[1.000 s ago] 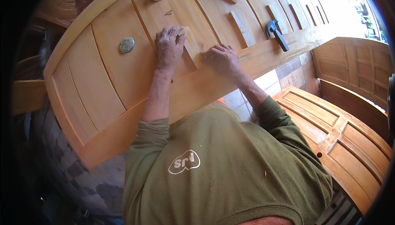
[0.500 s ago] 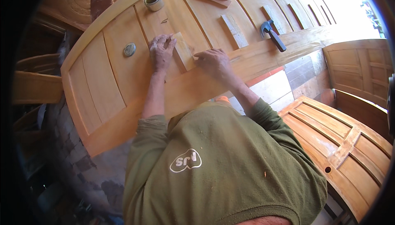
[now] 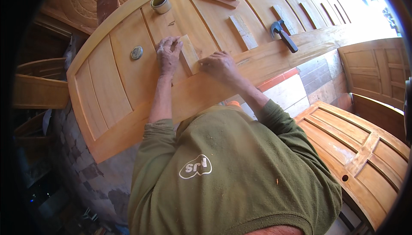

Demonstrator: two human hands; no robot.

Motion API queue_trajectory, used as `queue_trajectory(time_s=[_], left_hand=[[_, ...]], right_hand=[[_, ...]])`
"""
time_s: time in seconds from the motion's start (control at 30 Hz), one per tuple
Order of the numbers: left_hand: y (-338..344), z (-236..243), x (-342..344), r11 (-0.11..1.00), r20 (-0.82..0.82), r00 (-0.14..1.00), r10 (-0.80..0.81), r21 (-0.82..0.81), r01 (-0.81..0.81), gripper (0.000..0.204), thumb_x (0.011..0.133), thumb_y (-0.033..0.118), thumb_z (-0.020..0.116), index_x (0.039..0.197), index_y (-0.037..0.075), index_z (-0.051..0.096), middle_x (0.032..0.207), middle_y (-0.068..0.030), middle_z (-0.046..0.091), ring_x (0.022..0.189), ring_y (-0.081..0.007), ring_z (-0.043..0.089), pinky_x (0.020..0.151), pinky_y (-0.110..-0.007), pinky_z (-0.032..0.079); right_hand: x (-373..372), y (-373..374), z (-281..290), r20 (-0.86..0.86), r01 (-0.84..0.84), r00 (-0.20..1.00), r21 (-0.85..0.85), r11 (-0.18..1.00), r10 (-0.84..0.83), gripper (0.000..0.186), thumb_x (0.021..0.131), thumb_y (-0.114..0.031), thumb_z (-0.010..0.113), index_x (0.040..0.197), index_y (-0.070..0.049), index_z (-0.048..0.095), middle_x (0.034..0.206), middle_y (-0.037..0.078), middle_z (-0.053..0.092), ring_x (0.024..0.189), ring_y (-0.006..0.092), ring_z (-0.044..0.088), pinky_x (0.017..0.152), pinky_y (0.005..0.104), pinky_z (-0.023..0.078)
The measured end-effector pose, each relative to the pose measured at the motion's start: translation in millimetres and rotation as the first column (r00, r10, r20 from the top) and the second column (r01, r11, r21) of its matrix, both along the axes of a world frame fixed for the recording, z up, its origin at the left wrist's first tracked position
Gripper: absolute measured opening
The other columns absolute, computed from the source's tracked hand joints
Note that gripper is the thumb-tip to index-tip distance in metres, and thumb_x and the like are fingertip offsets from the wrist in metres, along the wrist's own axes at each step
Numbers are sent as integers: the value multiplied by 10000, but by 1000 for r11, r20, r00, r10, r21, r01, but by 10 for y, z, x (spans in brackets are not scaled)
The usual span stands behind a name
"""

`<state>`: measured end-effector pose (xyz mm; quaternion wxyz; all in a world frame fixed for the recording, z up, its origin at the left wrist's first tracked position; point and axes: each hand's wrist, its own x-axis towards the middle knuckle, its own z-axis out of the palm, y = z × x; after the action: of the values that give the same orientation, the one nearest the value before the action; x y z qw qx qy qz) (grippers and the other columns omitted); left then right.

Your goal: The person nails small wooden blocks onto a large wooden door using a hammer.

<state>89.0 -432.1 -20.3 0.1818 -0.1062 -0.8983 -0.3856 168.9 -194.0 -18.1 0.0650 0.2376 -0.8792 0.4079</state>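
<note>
From the head view, a pale wood block (image 3: 189,54) lies between the hands on a broad wooden door (image 3: 103,93). The left hand (image 3: 168,55), half curled, sits by its far left edge; the right hand (image 3: 219,65), fingers bunched, is at its near end. Whether either grips, I can't tell. They seem to be positioning it; the next move calls for steady fingers. A hammer (image 3: 283,36) lies right, an open tin (image 3: 160,5) far left.
</note>
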Motion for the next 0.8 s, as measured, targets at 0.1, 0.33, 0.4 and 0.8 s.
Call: queue_trajectory(time_s=[0.1, 0.33, 0.4, 0.8], left_hand=[[32, 5, 19, 996, -35, 999, -3, -85, 0, 271, 961, 219, 769, 1188, 73, 759, 1225, -152, 695, 1197, -350, 646, 1016, -450, 532], [-6, -51, 2, 974, -101, 995, -27, -226, 4, 292, 986, 252, 731, 1232, 100, 697, 1235, -124, 683, 1229, -319, 606, 1092, -469, 432], [1, -45, -5, 976, -102, 994, -43, -217, 20, 288, 988, 257, 725, 1228, 102, 694, 1235, -120, 684, 1232, -311, 600, 1102, -470, 413], [33, -43, 32, 983, -64, 998, -30, -183, 18, 298, 1024, 265, 699, 1255, 77, 690, 1243, -128, 669, 1219, -329, 584, 1096, -481, 420]], right_hand=[[4, -3, -12, 16, 55, 998, -1, 998, -55, 285, 927, -359, 768, 1079, -123, 818, 996, 65, 791, 1022, 237, 712, 963, 410, 469], [-88, -135, 82, 71, 158, 987, -186, 970, -147, 221, 912, -272, 799, 1074, -122, 814, 963, 86, 780, 878, 277, 728, 773, 440, 557], [-112, -215, 94, 91, 227, 973, -246, 942, -211, 220, 904, -266, 809, 1072, -125, 813, 939, 94, 771, 854, 287, 725, 739, 446, 565], [-145, -199, -18, -34, 103, 993, -153, 983, -109, 313, 910, -260, 820, 1203, -157, 792, 905, 105, 700, 823, 319, 697, 743, 437, 561]])
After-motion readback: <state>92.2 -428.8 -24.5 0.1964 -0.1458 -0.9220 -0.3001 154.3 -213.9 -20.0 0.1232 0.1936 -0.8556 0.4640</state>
